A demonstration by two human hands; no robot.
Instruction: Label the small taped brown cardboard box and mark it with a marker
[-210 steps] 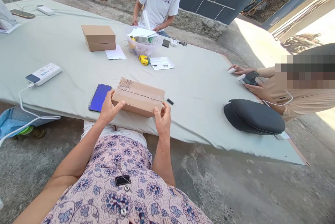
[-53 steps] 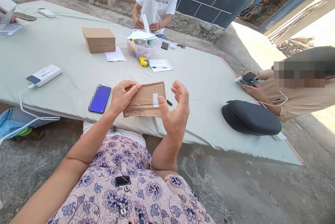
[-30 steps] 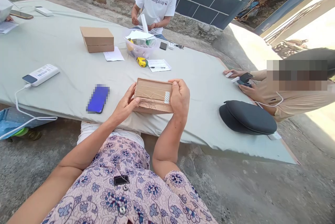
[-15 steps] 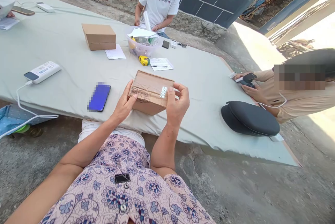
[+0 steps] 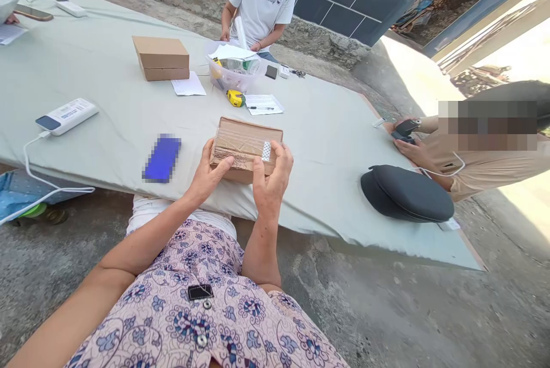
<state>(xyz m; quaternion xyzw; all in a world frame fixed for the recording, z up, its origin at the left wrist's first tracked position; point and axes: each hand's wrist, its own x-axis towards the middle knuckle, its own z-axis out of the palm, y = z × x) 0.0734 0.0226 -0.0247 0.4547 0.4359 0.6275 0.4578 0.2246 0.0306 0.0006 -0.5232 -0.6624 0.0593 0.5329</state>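
Observation:
A small brown cardboard box (image 5: 244, 132) lies at the table's near edge, with scribble-like dark lines along the near part of its top. A white patterned strip (image 5: 266, 151) sits on the top near its right end. My left hand (image 5: 207, 173) grips the box's left end, thumb on top and fingers partly hidden at the side. My right hand (image 5: 273, 176) is closed at the right end, its thumb by the strip's near end and its fingers bent over the edge. To the left of the box lies a phone (image 5: 162, 158) with a blurred blue screen.
Beyond the box are a tape measure (image 5: 235, 98), a paper with a pen (image 5: 264, 104), a plastic basket (image 5: 236, 77) and another cardboard box (image 5: 161, 58). A power bank (image 5: 67, 116) lies left, a black case (image 5: 406, 193) right. Co-workers sit around the table.
My right hand has moved left and down from the box's far right corner, its thumb now beside the strip. My left thumb has slid further onto the top. The box has turned slightly.

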